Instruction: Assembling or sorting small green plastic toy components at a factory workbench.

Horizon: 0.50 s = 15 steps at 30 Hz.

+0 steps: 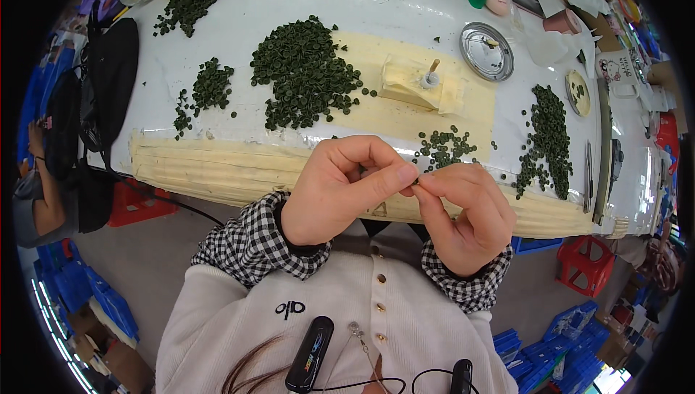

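Over the table's near edge, my left hand and my right hand meet fingertip to fingertip. Both are closed in a pinch on one small dark green piece, mostly covered by the fingers. Just beyond the fingers lies a loose scatter of small green ring-like pieces. Behind that, a block wrapped in cream tape carries a short upright peg. A large heap of green pieces lies beyond my left hand, and another heap is to the right.
A round metal dish sits at the back right, near a shallow yellowish lid. Tweezers lie at the right. Cream tape covers the front edge. Red stools stand below; another person's arm shows far left.
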Tool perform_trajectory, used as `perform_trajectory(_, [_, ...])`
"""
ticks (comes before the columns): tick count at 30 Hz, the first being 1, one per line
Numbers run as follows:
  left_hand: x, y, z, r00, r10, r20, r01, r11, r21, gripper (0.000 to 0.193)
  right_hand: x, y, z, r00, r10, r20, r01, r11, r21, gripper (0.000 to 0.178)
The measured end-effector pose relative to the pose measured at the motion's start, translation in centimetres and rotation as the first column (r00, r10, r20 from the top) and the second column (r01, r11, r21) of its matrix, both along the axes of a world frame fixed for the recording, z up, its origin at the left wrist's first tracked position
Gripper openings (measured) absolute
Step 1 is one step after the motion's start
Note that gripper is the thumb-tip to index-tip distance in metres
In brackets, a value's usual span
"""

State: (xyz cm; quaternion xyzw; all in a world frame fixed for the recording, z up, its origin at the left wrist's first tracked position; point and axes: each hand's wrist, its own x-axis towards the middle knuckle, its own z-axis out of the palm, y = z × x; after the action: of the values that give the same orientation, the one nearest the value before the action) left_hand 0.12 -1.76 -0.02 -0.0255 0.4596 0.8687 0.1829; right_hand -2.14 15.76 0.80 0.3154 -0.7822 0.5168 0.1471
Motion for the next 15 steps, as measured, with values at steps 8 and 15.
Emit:
perform_trajectory(8, [0.16, 0.42, 0.11, 0.998, 0.048, -0.034, -0.052, 0.994, -0.100, 0.012, -0.06, -0.15, -0.07, 0.995, -0.065, -0.076, 0.068, 0.997, 0.041, 0.024])
perform_trajectory(15, [0.32, 0.27, -0.37, 0.996, 0.033, -0.082, -0.048, 0.981, -0.189, 0.009, -0.07, 0.71, -0.05, 0.930, 0.108, 0.352, -0.059, 0.987, -0.148, 0.015])
